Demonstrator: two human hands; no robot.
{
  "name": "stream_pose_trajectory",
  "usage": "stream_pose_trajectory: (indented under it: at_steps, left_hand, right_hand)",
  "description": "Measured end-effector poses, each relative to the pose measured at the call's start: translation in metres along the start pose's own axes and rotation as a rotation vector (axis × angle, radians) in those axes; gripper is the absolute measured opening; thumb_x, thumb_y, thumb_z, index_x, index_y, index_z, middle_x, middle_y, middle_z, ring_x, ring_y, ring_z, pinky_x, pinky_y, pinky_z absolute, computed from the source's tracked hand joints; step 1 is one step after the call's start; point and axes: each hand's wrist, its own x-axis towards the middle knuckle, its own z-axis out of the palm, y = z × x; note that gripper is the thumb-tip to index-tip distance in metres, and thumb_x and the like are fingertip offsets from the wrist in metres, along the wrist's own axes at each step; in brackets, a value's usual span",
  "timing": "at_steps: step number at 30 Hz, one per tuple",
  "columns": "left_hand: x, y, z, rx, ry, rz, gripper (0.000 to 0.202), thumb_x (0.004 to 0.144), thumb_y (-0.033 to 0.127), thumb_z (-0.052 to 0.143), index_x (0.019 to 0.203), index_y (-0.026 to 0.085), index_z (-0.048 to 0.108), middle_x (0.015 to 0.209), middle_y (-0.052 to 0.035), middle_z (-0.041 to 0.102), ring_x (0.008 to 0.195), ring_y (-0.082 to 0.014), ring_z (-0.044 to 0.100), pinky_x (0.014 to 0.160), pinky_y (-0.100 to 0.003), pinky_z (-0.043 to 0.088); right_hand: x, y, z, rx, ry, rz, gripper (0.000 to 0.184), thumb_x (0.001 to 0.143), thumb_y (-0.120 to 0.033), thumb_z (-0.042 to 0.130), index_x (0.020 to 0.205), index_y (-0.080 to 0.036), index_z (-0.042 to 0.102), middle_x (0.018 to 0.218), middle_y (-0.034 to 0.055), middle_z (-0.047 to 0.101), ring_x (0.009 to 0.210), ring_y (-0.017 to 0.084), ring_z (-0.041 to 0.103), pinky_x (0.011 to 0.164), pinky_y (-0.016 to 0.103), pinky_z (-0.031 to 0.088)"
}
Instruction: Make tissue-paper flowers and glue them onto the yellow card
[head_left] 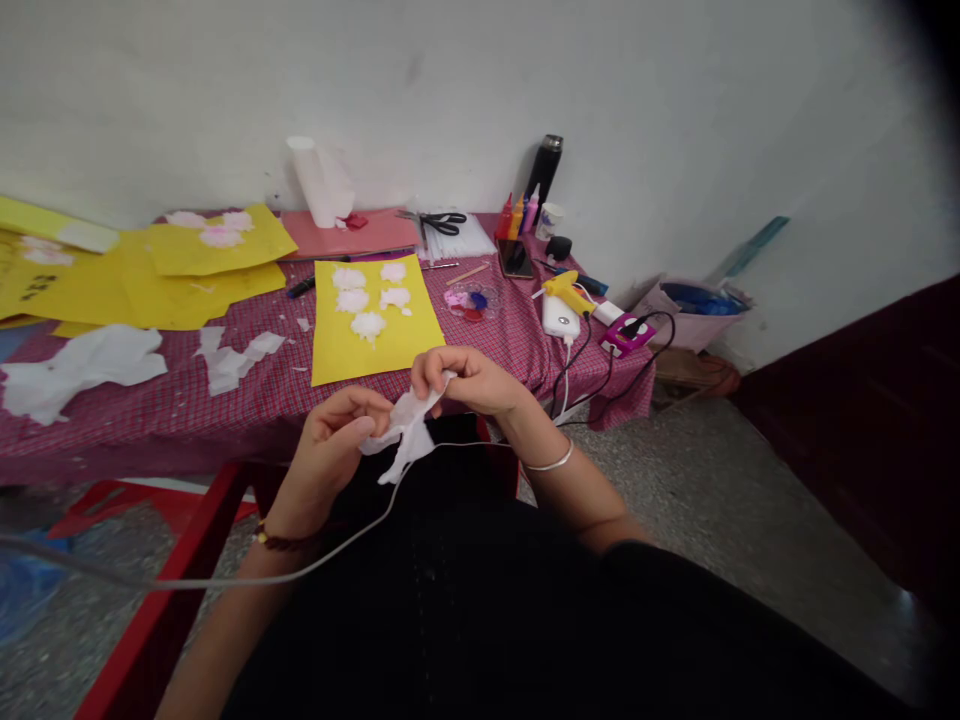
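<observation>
A torn piece of white tissue paper (pixel 409 422) hangs between my two hands, just in front of the table edge. My right hand (pixel 465 380) pinches its upper right end between thumb and fingers. At its left end my left hand (pixel 337 440) has curled fingers, with the tissue against the fingertips. Beyond my hands lies a yellow sheet (pixel 409 345) carrying several fluffy white tissue clumps (pixel 367 325). More torn tissue (pixel 236 360) rests on the checked cloth to the left, beside a larger crumpled piece (pixel 82 365).
The checked tablecloth (pixel 517 350) carries scissors (pixel 442 222), a paint palette (pixel 472 300), a phone (pixel 516 258), paint bottles (pixel 517 215), a yellow glue gun (pixel 568 291) and a purple power strip (pixel 628 335). A tissue roll (pixel 319 185) stands behind. A white cable (pixel 300 572) crosses my lap.
</observation>
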Motion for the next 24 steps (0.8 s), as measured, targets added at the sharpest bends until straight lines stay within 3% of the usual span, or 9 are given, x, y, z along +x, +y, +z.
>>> stream_pose_trajectory:
  at_steps: [3,7,9,11,12,13,18,21,24]
  left_hand:
    - [-0.004,0.008,0.001,0.23,-0.014,-0.02,0.011,0.075,0.028,0.071,0.083,0.021,0.074,0.065,0.0002,0.062,0.059,-0.0126,0.052,0.058,-0.025,0.04]
    - [-0.004,0.017,-0.003,0.384,-0.196,-0.042,0.015,0.077,0.029,0.069,0.086,0.021,0.077,0.088,-0.0072,0.073,0.088,-0.0227,0.064,0.085,-0.035,0.048]
    - [0.002,0.009,-0.013,0.276,-0.095,-0.004,0.017,0.078,0.033,0.068,0.084,0.02,0.077,0.091,-0.0093,0.074,0.098,-0.0253,0.064,0.095,-0.038,0.046]
    - [0.012,-0.005,-0.026,0.1,0.208,-0.017,0.019,0.077,0.037,0.068,0.073,0.02,0.073,0.08,-0.0068,0.072,0.086,-0.0209,0.066,0.088,-0.035,0.05]
    - [0.016,-0.013,-0.031,0.037,0.322,-0.109,0.022,0.077,0.039,0.068,0.066,0.019,0.07,0.072,-0.0046,0.07,0.076,-0.0175,0.065,0.079,-0.031,0.053]
    - [0.02,-0.02,-0.035,0.007,0.344,-0.226,0.029,0.077,0.045,0.067,0.063,0.019,0.067,0.068,-0.0043,0.068,0.068,-0.0165,0.063,0.07,-0.029,0.054]
    - [0.021,-0.037,-0.022,-0.13,0.116,-0.541,0.057,0.077,0.072,0.054,0.08,0.018,0.07,0.067,-0.008,0.069,0.054,-0.018,0.061,0.05,-0.03,0.052]
    - [0.019,-0.033,-0.007,-0.238,0.049,-0.464,0.055,0.077,0.071,0.057,0.089,0.019,0.071,0.068,-0.0059,0.07,0.053,-0.0171,0.061,0.046,-0.028,0.049]
    - [0.019,-0.026,0.002,-0.217,0.074,-0.378,0.043,0.074,0.056,0.07,0.093,0.018,0.071,0.074,-0.0026,0.072,0.06,-0.0175,0.064,0.052,-0.028,0.051]
  right_hand:
    - [0.002,0.004,-0.002,-0.006,0.09,-0.083,0.026,0.082,-0.03,0.069,0.069,-0.017,0.051,0.078,0.0011,0.057,0.069,0.011,0.054,0.063,0.024,0.046]
    - [0.003,0.0,-0.005,-0.093,0.154,-0.114,0.034,0.081,-0.034,0.069,0.061,-0.018,0.047,0.067,-0.0005,0.054,0.063,0.011,0.048,0.065,0.025,0.04]
    - [0.002,-0.007,-0.007,-0.149,0.159,-0.11,0.033,0.081,-0.033,0.067,0.059,-0.019,0.046,0.064,-0.0006,0.053,0.061,0.011,0.046,0.065,0.026,0.038]
    - [0.0,-0.013,-0.007,-0.209,0.152,-0.1,0.03,0.081,-0.029,0.063,0.059,-0.019,0.046,0.064,-0.0003,0.053,0.062,0.011,0.046,0.065,0.026,0.038]
    - [-0.002,-0.017,-0.006,-0.239,0.142,-0.093,0.027,0.081,-0.027,0.061,0.059,-0.019,0.046,0.064,-0.0002,0.053,0.062,0.011,0.046,0.066,0.026,0.039]
    - [-0.003,-0.019,-0.005,-0.264,0.128,-0.088,0.025,0.08,-0.024,0.06,0.06,-0.019,0.047,0.064,-0.0002,0.053,0.062,0.011,0.046,0.066,0.027,0.039]
    - [-0.004,-0.028,0.004,-0.396,0.007,-0.088,0.015,0.074,-0.009,0.048,0.063,-0.019,0.051,0.068,-0.0004,0.054,0.065,0.011,0.049,0.067,0.027,0.039]
    - [-0.002,-0.031,0.012,-0.559,-0.092,-0.098,0.019,0.067,-0.004,0.04,0.064,-0.019,0.052,0.069,-0.0003,0.055,0.068,0.012,0.05,0.069,0.027,0.04]
    - [0.0,-0.034,0.021,-0.702,-0.157,-0.081,0.021,0.063,-0.003,0.037,0.063,-0.02,0.05,0.067,-0.0004,0.054,0.07,0.013,0.049,0.072,0.028,0.041]
